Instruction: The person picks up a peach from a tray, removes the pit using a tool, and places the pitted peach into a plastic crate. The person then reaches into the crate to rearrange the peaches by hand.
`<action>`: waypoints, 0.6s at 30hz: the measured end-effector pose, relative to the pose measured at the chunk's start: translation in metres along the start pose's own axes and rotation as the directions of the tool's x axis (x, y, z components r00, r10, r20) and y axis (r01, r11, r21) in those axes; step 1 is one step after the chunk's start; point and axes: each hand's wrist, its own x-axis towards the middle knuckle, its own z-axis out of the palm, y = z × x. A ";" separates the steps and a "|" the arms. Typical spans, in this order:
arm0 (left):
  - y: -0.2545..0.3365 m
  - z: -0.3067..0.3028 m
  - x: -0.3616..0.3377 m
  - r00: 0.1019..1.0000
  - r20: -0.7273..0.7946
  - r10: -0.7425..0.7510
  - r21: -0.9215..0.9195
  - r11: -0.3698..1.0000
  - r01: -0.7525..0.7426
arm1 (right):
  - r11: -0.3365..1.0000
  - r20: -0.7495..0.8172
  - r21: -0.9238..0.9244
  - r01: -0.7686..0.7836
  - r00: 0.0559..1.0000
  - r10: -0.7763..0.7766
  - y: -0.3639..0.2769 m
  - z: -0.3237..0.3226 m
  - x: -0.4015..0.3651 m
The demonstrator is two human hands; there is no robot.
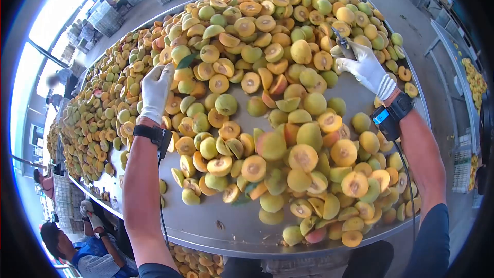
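Observation:
A large heap of yellow-green peaches (252,167), most of them cut in half with the stones showing, covers a metal table (200,221). My left hand (156,91), in a white glove, rests at the heap's left-middle part with its fingers bent together. Whatever is between those fingers is hidden. My right hand (364,69), also gloved in white, is closed around pliers (339,40) with dark metal jaws, which point up and left over the fruit at the heap's right side. A green leaf (187,61) lies among the peaches near my left hand.
A raised rim edges the table. At lower left another person (92,249) in white gloves works beside it. More peaches (195,262) lie below the front edge. Crates (105,18) stand at upper left, and a side table (447,46) with fruit is at right. Cables hang from both wrists.

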 end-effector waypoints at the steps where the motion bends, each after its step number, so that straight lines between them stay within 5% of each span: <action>1: 0.003 0.002 0.012 0.999 0.034 0.004 -0.023 1.000 -0.003 | 1.000 0.008 -0.004 -0.001 1.000 0.001 -0.008 0.004 0.014; 4: 0.005 0.009 0.052 0.987 0.007 0.163 0.159 0.974 -0.162 | 0.991 -0.027 -0.088 0.096 0.995 -0.099 -0.025 0.013 0.058; 5: 0.026 0.011 0.060 0.999 0.035 0.036 0.137 0.990 -0.040 | 0.988 -0.001 -0.116 0.100 0.995 -0.101 -0.026 0.014 0.075; 8: 0.033 0.021 0.107 0.996 0.006 0.092 0.060 0.994 -0.093 | 0.985 0.047 -0.119 0.125 0.992 -0.120 -0.026 0.019 0.126; 10: 0.021 0.027 0.147 0.992 0.082 0.090 0.128 0.987 -0.101 | 0.994 0.077 -0.075 0.085 0.994 -0.079 -0.053 0.025 0.156; 12: 0.003 0.040 0.179 0.993 0.115 0.023 0.159 0.986 -0.042 | 0.968 0.108 -0.247 0.047 0.994 -0.021 -0.074 0.028 0.193; 13: -0.002 0.044 0.188 0.990 0.136 -0.033 0.174 0.985 0.008 | 0.947 0.051 -0.267 0.181 0.984 -0.173 -0.083 0.036 0.208; 16: -0.037 0.063 0.201 0.995 0.090 -0.045 0.517 0.856 -0.007 | 0.955 0.179 -0.272 0.120 0.981 -0.072 -0.093 0.049 0.272; 18: -0.056 0.063 0.204 0.996 0.080 0.047 0.437 0.896 -0.077 | 0.886 0.191 -0.435 0.160 0.978 -0.082 -0.100 0.060 0.307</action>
